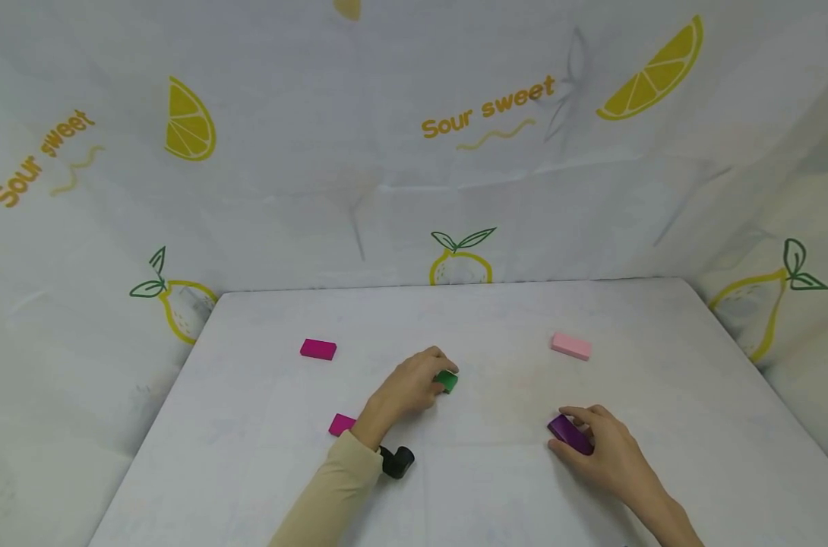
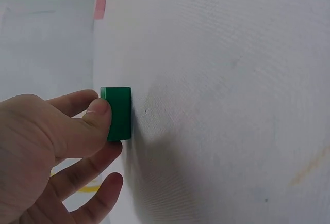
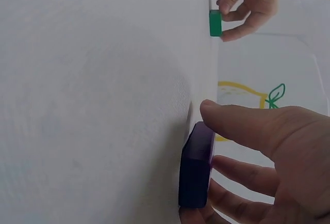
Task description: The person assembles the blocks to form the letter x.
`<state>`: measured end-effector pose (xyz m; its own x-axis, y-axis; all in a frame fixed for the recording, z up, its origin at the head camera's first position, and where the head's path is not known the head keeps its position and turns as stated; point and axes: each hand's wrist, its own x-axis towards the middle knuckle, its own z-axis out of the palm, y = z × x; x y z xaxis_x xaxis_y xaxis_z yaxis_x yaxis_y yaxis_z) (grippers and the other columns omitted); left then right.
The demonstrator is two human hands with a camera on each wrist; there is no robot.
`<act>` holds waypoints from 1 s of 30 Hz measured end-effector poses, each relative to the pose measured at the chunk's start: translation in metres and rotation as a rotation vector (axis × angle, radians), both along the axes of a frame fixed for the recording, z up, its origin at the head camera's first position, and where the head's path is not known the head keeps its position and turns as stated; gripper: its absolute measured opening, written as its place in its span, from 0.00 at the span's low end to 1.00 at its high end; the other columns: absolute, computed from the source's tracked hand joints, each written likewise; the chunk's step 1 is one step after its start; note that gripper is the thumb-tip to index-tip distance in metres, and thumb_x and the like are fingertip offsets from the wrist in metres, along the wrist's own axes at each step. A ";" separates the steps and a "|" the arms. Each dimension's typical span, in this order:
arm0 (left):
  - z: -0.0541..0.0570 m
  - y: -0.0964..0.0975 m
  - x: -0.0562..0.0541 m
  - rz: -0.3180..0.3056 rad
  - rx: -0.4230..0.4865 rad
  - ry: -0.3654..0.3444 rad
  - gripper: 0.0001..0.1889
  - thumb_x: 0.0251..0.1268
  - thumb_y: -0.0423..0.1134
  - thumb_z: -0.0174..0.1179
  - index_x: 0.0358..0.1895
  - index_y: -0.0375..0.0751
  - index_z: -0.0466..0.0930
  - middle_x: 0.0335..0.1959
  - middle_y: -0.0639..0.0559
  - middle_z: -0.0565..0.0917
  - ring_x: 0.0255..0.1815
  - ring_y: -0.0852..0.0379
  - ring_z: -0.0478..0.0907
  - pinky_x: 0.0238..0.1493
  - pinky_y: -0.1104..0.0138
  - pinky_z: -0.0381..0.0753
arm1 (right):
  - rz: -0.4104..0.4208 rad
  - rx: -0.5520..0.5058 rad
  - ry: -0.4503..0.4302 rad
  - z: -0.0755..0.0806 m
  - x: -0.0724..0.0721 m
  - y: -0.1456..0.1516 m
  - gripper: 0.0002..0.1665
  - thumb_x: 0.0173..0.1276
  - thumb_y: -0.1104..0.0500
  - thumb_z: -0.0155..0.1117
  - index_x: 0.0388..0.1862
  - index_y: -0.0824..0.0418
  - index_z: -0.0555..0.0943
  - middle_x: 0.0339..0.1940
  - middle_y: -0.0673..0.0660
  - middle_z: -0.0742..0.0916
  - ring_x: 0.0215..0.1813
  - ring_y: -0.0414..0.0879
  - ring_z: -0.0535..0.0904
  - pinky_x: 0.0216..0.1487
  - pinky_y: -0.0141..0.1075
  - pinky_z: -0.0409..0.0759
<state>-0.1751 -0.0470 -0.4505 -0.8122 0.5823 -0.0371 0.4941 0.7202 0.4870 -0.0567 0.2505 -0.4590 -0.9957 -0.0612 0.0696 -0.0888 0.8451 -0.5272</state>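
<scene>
Near the middle of the white table, my left hand [image 1: 409, 384] pinches a small green block [image 1: 447, 381]. In the left wrist view the thumb lies on one side of the green block [image 2: 120, 114], with fingertips at its ends and its face close to the tabletop. Farther right, my right hand [image 1: 608, 452] holds a dark purple block [image 1: 570, 434] between thumb and fingers. The right wrist view shows this purple block [image 3: 196, 167] close against the table, thumb at one end and fingers at the other; whether it touches is hard to tell.
A light pink block [image 1: 571, 346] lies at the back right. One magenta block [image 1: 318, 349] is at the back left; another magenta block [image 1: 342, 425] is partly covered by my left forearm. Lemon-printed cloth [image 1: 387, 213] hangs behind the table [image 1: 482, 501].
</scene>
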 end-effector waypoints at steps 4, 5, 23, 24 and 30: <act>-0.002 0.001 0.000 -0.001 -0.020 0.001 0.15 0.67 0.30 0.66 0.56 0.43 0.86 0.54 0.51 0.83 0.50 0.58 0.79 0.57 0.66 0.81 | 0.000 -0.009 -0.003 -0.001 -0.001 0.000 0.32 0.55 0.54 0.81 0.55 0.67 0.83 0.40 0.60 0.85 0.38 0.46 0.84 0.32 0.34 0.80; -0.002 0.001 0.000 -0.001 -0.023 0.003 0.15 0.67 0.30 0.66 0.56 0.42 0.86 0.54 0.51 0.83 0.51 0.58 0.79 0.58 0.66 0.81 | -0.004 -0.007 -0.009 -0.001 -0.001 0.001 0.31 0.55 0.54 0.81 0.55 0.68 0.84 0.40 0.60 0.85 0.37 0.46 0.84 0.32 0.34 0.80; -0.002 0.006 -0.002 0.031 -0.064 0.020 0.15 0.66 0.30 0.67 0.55 0.42 0.86 0.51 0.49 0.85 0.47 0.57 0.80 0.55 0.65 0.81 | -0.028 -0.020 -0.069 0.002 -0.007 -0.004 0.27 0.54 0.56 0.81 0.51 0.67 0.86 0.34 0.54 0.86 0.35 0.42 0.79 0.30 0.28 0.74; -0.002 0.007 -0.002 0.032 -0.067 0.022 0.15 0.66 0.30 0.67 0.55 0.42 0.86 0.51 0.49 0.85 0.47 0.57 0.80 0.54 0.65 0.81 | -0.026 -0.019 -0.069 0.003 -0.007 -0.005 0.27 0.54 0.56 0.81 0.51 0.67 0.86 0.34 0.54 0.86 0.35 0.42 0.79 0.30 0.28 0.74; -0.002 0.010 -0.002 0.029 -0.090 0.036 0.15 0.65 0.30 0.68 0.55 0.43 0.87 0.49 0.50 0.85 0.45 0.58 0.79 0.53 0.66 0.81 | -0.002 -0.041 -0.049 0.007 -0.012 -0.017 0.26 0.54 0.57 0.81 0.50 0.66 0.87 0.33 0.53 0.86 0.34 0.41 0.81 0.31 0.28 0.76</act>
<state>-0.1771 -0.0372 -0.4530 -0.8303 0.5543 -0.0582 0.4887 0.7743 0.4021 -0.0690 0.2336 -0.4524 -0.9981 -0.0571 0.0230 -0.0601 0.8227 -0.5654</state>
